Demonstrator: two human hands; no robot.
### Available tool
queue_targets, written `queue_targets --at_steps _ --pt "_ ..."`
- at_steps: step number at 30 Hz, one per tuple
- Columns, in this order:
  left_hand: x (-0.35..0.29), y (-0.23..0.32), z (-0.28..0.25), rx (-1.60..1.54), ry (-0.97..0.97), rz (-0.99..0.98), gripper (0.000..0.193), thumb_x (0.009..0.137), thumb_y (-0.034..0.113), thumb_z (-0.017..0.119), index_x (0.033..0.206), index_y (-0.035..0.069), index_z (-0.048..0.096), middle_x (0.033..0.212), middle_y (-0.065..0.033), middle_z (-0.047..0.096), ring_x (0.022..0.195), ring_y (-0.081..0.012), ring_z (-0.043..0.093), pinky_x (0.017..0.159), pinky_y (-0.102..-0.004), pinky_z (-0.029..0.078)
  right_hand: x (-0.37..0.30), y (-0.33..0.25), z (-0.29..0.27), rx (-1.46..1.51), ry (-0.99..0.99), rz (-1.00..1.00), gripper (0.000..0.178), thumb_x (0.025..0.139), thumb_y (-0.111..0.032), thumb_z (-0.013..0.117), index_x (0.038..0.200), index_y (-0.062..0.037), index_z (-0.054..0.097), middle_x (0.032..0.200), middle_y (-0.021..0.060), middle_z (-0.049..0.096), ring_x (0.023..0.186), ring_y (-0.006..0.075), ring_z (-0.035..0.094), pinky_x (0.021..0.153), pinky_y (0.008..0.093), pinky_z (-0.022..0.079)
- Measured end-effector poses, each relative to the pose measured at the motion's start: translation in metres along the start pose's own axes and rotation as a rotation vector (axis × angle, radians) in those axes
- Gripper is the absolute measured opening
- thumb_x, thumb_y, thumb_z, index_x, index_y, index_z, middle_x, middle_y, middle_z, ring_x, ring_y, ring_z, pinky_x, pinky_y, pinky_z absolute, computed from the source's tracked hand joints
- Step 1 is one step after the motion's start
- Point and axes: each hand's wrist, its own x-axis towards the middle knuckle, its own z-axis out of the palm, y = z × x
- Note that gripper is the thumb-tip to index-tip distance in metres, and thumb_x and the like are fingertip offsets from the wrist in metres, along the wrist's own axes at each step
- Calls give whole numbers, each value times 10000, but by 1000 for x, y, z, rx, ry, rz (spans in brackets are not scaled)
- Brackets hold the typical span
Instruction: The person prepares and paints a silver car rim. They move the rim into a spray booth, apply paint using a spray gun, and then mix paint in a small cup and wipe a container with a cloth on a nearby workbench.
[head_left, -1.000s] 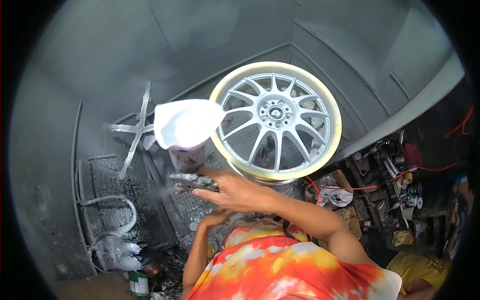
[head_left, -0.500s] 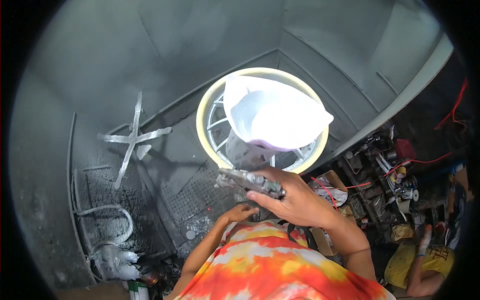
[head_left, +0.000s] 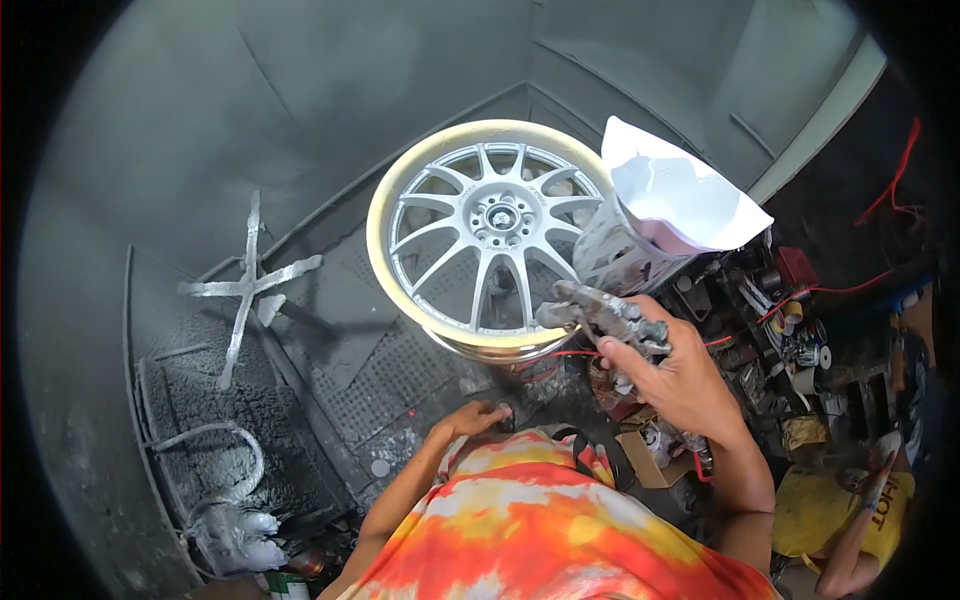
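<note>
My right hand [head_left: 685, 375] is closed around a paint-crusted spray gun [head_left: 610, 325]. On top of the gun stands a grey-smeared translucent cup [head_left: 625, 250], tilted, with a white paper cone strainer [head_left: 655, 185] in its mouth. They overlap the right edge of a silver multi-spoke wheel rim [head_left: 503, 222], whose outer lip [head_left: 385, 255] is pale yellow. The rim lies face up, raised above the floor. Low in front of my waist, my left hand [head_left: 472, 418] has its fingers curled together beside a small dark thing; what they hold is unclear.
A silver-coated cross-shaped stand [head_left: 250, 288] is at the left, above a curved hose [head_left: 255, 455]. Grey booth walls [head_left: 400, 60] rise behind. At the right are cluttered tools and cans, an open cardboard box [head_left: 650, 455], and another person in a yellow shirt [head_left: 840, 510].
My right hand has moved right with the spray gun, cup and strainer, uncovering the rim's centre. The strainer was glaring white before; grey now shows inside it. My left hand stays low.
</note>
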Motion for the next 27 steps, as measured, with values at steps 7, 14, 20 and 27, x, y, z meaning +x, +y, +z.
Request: queue_targets --at_steps 7,14,20,27 --pt "0 13 2 39 -19 3 822 946 717 589 1255 -37 693 1160 -237 731 1046 -297 692 942 -425 528 1 12 -2 -61 195 -124 275 977 -173 710 1187 -13 630 920 176 724 835 357 679 807 400 519" --pt "8 9 -7 15 -110 -22 823 944 713 600 1301 -25 676 1199 -233 717 1027 -282 688 958 -404 531 9 8 7 102 271 -46 288 1000 -214 705 1162 11 626 863 147 714 747 237 646 759 376 517" --pt "11 22 -11 17 -105 49 769 969 702 577 1221 -14 703 1122 -177 730 967 -242 672 910 -383 529 12 4 22 184 104 26 306 1004 -241 701 1146 20 627 791 131 694 678 200 612 706 360 507" --pt "3 41 -3 -6 -51 72 778 963 700 584 1223 -25 687 1072 -177 734 1001 -253 684 930 -375 522 45 -3 10 79 162 -110 415 988 -293 707 1192 59 624 786 172 715 745 275 706 756 400 529"
